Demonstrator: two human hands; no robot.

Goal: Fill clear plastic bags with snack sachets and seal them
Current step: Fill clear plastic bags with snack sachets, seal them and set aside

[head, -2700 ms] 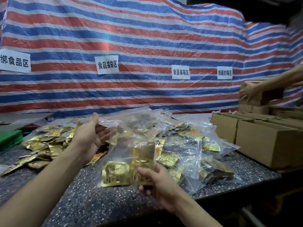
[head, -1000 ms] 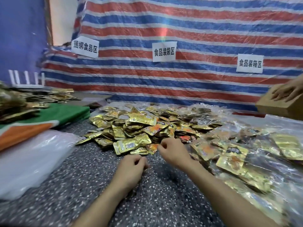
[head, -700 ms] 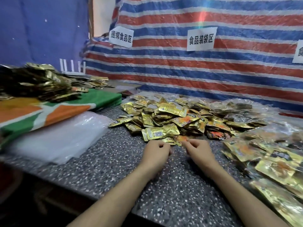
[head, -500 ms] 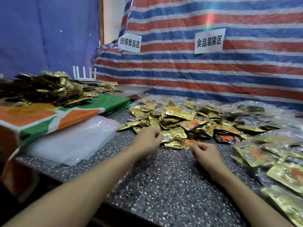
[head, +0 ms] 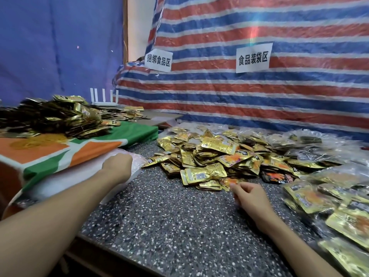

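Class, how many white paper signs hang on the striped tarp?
2. The left sign sits at the left edge of the striped tarp; the right sign hangs further right. Others may be off-frame.

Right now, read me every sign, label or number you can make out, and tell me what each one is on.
"捆绑食品区": left white paper sign, stuck on the striped tarp.
"食品装袋区": right white paper sign, on the same tarp.
Print on the gold sachets: too small and blurred to read.
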